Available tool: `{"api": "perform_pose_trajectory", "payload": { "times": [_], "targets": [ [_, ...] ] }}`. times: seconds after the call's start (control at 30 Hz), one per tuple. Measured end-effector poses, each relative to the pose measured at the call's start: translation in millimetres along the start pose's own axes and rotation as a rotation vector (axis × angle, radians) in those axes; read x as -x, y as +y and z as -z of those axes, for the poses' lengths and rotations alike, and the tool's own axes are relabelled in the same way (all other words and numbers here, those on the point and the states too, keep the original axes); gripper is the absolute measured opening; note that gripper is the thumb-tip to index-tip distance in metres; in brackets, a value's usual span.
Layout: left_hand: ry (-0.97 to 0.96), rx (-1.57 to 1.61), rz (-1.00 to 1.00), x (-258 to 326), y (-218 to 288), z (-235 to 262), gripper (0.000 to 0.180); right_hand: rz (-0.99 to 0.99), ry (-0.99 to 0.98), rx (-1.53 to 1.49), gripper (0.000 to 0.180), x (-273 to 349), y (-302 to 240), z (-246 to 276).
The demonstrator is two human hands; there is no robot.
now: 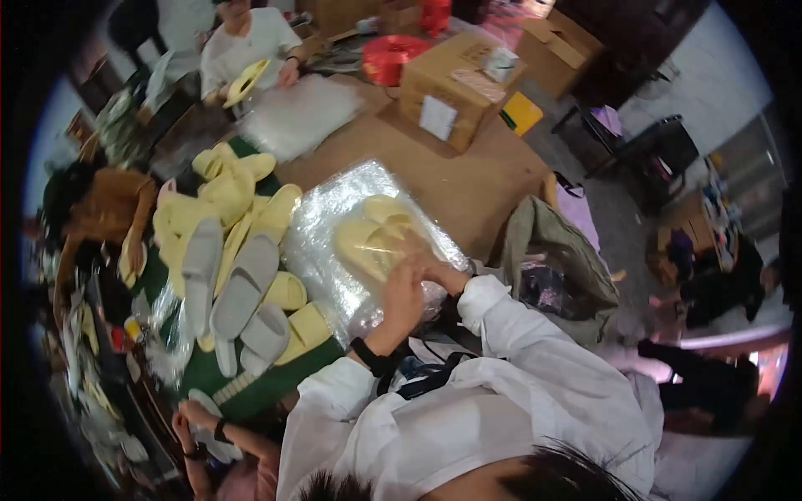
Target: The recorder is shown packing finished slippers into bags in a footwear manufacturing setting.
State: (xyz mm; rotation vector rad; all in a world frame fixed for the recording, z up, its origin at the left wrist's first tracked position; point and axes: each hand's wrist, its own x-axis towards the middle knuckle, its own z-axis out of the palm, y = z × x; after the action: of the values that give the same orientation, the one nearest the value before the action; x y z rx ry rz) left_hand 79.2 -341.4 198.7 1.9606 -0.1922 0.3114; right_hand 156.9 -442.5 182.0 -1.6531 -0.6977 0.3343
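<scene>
A pair of pale yellow slippers (365, 244) lies on a stack of clear plastic bags (330, 213) in front of me; a clear film seems to cover part of the pair. My right hand (424, 257) reaches over the near side of the slippers, its blurred fingers stretched out on them. Close beside it, my left hand (403, 294) is raised at the pair's near edge. Its fingers overlap the right hand, and their grip is hidden. To the left, yellow slippers (225, 196) and grey slippers (244, 284) lie in a loose heap.
A cardboard box (458, 90) stands on the brown table (351, 134). More clear bags (301, 113) lie at the far side, near a person (251, 50) holding a yellow slipper. An open woven sack (555, 275) stands at my right. Other people work at the left.
</scene>
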Motion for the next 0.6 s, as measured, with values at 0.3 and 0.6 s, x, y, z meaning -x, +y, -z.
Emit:
{"api": "perform_pose_trajectory", "payload": {
  "times": [0.3,0.6],
  "targets": [
    [-0.079,-0.021,-0.218,-18,12,-35,0.011,-0.08,-0.038,0.156,0.056,50,88,11],
    [-0.099,-0.332,-0.037,6,-27,-21,0.036,-0.511,0.67,0.186,0.04,-43,-55,132]
  ]
}}
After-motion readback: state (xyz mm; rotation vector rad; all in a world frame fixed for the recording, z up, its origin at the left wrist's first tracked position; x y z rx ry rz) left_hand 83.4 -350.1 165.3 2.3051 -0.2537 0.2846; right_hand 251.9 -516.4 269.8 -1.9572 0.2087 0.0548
